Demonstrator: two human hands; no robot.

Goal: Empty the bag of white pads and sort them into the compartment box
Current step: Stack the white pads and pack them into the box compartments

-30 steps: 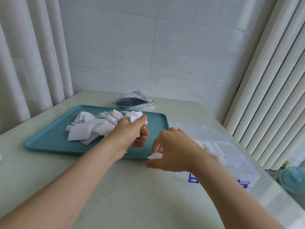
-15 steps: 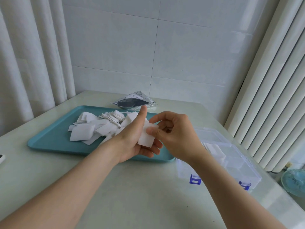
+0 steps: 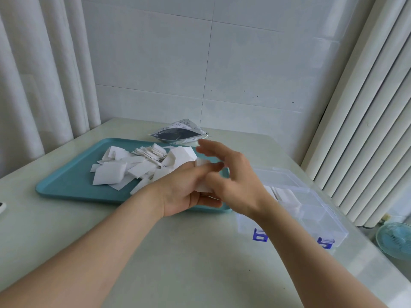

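Observation:
A heap of white pads (image 3: 124, 167) lies on the teal tray (image 3: 66, 185). Above the tray's front right corner my left hand (image 3: 184, 187) holds a small stack of pads (image 3: 203, 187), thumb across the top. My right hand (image 3: 231, 181) is against that stack from the right, its fingers spread and blurred. The clear compartment box (image 3: 311, 210), with blue latches, lies to the right of the tray; a few white pads (image 3: 287, 195) sit in one of its middle compartments. The emptied bag (image 3: 178, 134) lies behind the tray.
The pale table (image 3: 189, 263) ends at a tiled wall behind and at ribbed panels on the right. A small blue fan (image 3: 395, 240) stands low beyond the table's right edge. A dark-and-white object (image 3: 1, 207) peeks in at the left edge.
My right hand came up from the table with a single pad and put it against the stack in my left hand; its fingers have since spread open over the stack.

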